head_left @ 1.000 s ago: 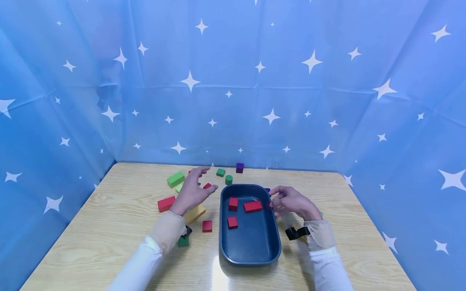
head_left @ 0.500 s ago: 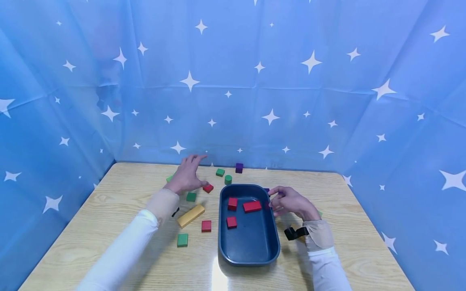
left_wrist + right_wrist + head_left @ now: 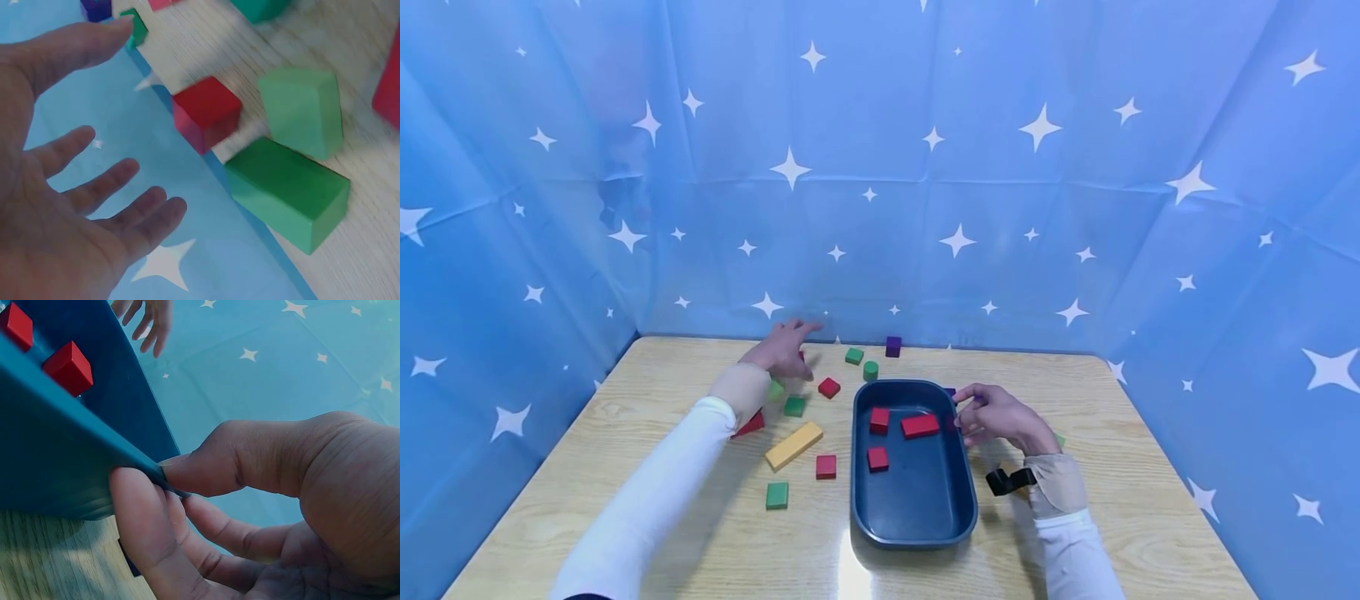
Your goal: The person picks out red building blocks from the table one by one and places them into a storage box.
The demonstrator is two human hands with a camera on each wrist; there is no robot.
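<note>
Three red blocks (image 3: 877, 459) lie in the dark blue bin (image 3: 917, 508) on the counter (image 3: 625, 400), at nine, twelve and eleven o'clock. At two o'clock, the right hand (image 3: 1000, 417) pinches it. Farther, toward ten, the left hand (image 3: 782, 352) is wide, near one red cube (image 3: 207, 112).

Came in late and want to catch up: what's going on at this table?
Someone's right grip pinches the rim of a dark blue tub, in which three red blocks lie. The left grip holds nothing and hangs near the far edge of the table, close to another red block and two green blocks. More blocks lie outside the tub, among them a yellow block and a purple block.
</note>
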